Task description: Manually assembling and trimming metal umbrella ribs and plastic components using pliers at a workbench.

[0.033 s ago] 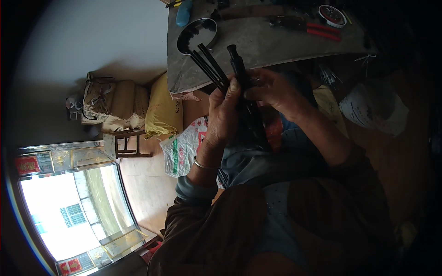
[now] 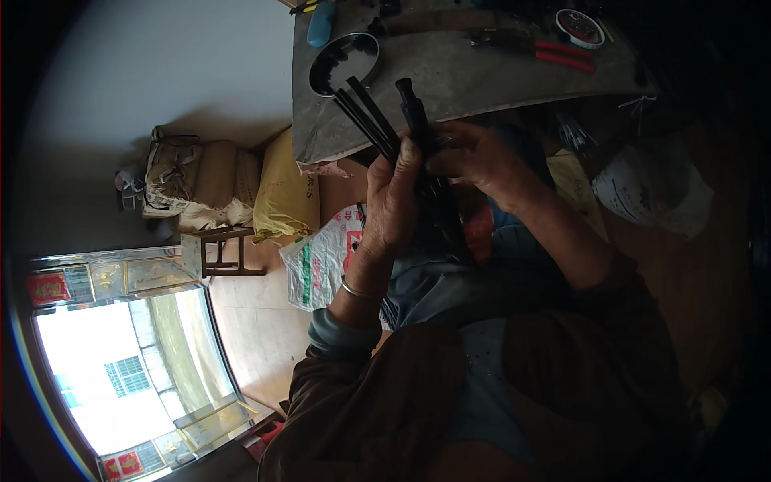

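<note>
My left hand (image 2: 389, 201) is closed around several slim black rods (image 2: 365, 116), which fan out above its thumb toward the table. Beside them stands a thicker black shaft (image 2: 413, 106) with a flared, knob-like end. The fingers of my right hand (image 2: 478, 161) are bent against this shaft from the right, just below its upper part. A dark length (image 2: 446, 221) runs down from between my hands to my lap; shadow hides whether it belongs to the shaft. Beyond the rods, a round metal dish (image 2: 373, 60) with small black pieces rests on the table.
The grey worktable (image 2: 337, 128) carries red-handled pliers (image 2: 564, 57), a round tin (image 2: 580, 29) and a blue object (image 2: 320, 24). Left of it are a yellow sack (image 2: 285, 189), brown bundles (image 2: 213, 173) and a wooden stool (image 2: 225, 253). A white bag (image 2: 654, 189) lies at right.
The rods and my left hand have shifted very slightly to the right. Both hands keep their hold.
</note>
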A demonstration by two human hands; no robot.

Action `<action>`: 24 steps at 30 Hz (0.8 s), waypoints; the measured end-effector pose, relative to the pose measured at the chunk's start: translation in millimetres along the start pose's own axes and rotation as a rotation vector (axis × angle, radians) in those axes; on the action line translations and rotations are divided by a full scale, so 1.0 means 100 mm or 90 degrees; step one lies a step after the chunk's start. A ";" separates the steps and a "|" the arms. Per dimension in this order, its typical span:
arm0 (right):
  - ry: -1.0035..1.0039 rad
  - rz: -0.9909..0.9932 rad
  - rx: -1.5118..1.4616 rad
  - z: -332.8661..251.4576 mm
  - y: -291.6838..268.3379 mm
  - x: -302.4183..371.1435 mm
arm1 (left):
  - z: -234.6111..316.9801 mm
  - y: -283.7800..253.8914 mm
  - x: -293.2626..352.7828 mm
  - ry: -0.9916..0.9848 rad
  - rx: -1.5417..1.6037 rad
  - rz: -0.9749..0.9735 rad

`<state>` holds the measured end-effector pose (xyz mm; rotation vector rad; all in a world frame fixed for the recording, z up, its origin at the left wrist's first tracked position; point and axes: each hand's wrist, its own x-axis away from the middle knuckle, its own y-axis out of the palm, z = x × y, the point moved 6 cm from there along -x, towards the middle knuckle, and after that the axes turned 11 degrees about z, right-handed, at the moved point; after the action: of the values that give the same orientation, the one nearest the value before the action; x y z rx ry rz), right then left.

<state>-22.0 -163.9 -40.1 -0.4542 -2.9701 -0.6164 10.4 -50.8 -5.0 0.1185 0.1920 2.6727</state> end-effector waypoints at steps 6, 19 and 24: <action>0.071 -0.015 -0.038 0.00 0.01 0.01 | -0.01 0.04 -0.01 0.007 0.025 -0.043; -0.108 0.124 0.081 0.16 -0.04 -0.15 | -0.17 -0.02 -0.18 0.038 -0.009 0.145; -0.260 0.096 0.209 -0.17 -0.09 -0.08 | -0.20 -0.06 -0.18 0.062 0.019 0.164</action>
<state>-17.2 -180.9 -28.5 -0.8483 -3.2749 -0.0135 26.6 -55.8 -26.4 0.0238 0.2632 2.9359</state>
